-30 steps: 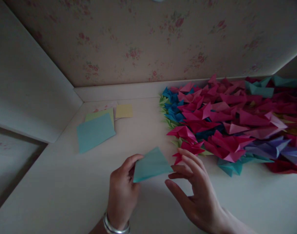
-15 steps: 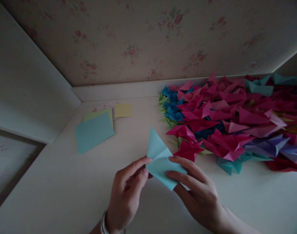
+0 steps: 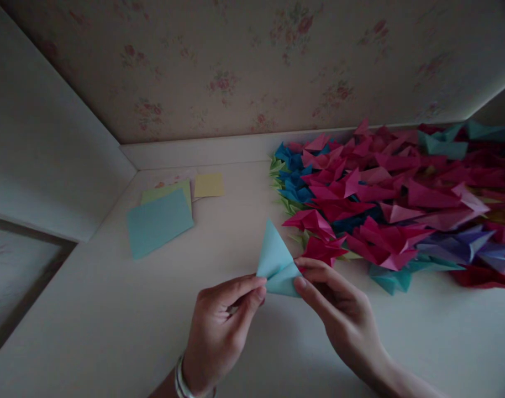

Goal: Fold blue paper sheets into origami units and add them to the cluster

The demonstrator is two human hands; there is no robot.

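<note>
A light blue paper (image 3: 276,262) folded into a pointed triangle is held just above the pale desk (image 3: 111,331). My left hand (image 3: 220,331), with a silver bracelet at the wrist, pinches its lower left corner. My right hand (image 3: 339,315) pinches its lower right edge with fingertips closed. The paper's tip points away from me, toward the wall.
A big heap of folded paper pieces (image 3: 393,204), mostly pink and red with blue, green, teal and purple ones, fills the desk's right side. Flat sheets lie at the back left: a blue sheet (image 3: 159,223), a green sheet (image 3: 166,192), a yellow sheet (image 3: 209,185). Floral wallpaper (image 3: 252,66) stands behind.
The blue paper went from a flat folded sheet to a narrower upright triangle. Both hands closed in on its lower edge; my right hand went from spread fingers to a pinch.
</note>
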